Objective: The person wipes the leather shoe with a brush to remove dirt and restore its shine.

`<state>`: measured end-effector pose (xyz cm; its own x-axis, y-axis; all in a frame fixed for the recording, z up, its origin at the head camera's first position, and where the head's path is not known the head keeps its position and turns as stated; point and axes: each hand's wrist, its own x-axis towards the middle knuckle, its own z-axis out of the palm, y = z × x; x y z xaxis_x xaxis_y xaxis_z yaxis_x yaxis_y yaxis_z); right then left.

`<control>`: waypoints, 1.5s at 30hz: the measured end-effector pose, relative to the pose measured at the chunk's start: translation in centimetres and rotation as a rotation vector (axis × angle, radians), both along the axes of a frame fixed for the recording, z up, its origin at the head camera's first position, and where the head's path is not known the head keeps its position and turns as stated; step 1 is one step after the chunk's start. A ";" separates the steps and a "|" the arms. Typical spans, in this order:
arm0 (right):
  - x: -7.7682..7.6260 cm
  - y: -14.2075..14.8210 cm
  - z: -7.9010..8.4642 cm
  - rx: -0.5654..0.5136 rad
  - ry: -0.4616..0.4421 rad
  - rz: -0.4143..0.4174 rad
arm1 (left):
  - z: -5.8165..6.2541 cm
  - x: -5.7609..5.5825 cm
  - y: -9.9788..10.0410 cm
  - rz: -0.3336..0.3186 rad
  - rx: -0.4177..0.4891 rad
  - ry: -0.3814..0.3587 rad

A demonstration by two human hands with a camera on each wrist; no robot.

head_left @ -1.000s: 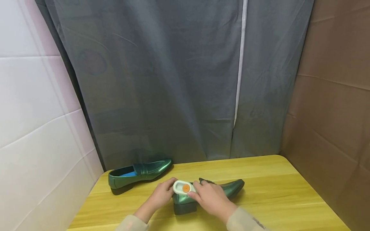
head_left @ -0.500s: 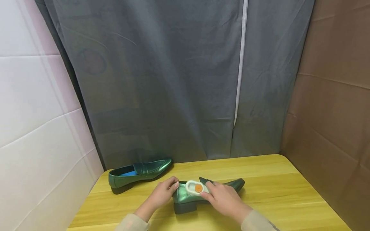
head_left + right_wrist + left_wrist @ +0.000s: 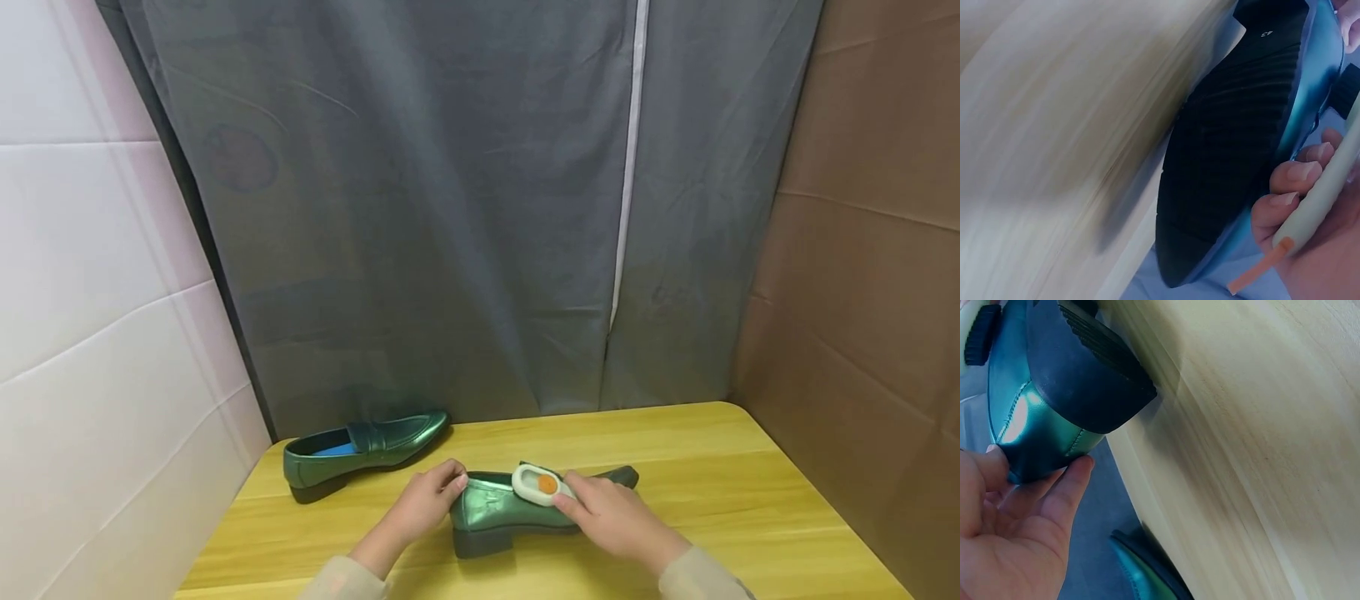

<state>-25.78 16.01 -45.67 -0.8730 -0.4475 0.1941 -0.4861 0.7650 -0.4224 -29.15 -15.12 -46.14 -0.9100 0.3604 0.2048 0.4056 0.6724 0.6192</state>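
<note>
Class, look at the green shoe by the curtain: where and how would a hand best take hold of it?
Probably by the back rim of the shoe, pinched from above and from the left: the shoe stands upright, open at the top, with its toe pointing right, close to the curtain.

Wearing a beige left sleeve [image 3: 347,581], well behind the left fingers [image 3: 1072,487], and showing a faint pinkish patch [image 3: 337,585] there! Pairing it with a beige right sleeve [image 3: 697,577], dark mark [image 3: 742,587] and all, well behind the right fingers [image 3: 1283,181], tipped with rounded fingernails [image 3: 1305,170].
</note>
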 end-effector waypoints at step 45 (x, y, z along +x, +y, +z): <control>-1.4 8.9 -0.3 0.080 -0.074 -0.359 | -0.2 -0.3 0.2 0.023 -0.001 0.018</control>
<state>-27.23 24.94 -45.97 -0.9873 -0.1219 0.1015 -0.1516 0.9131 -0.3786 -29.42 -14.89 -46.39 -0.9143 0.3394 0.2210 0.4010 0.6825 0.6110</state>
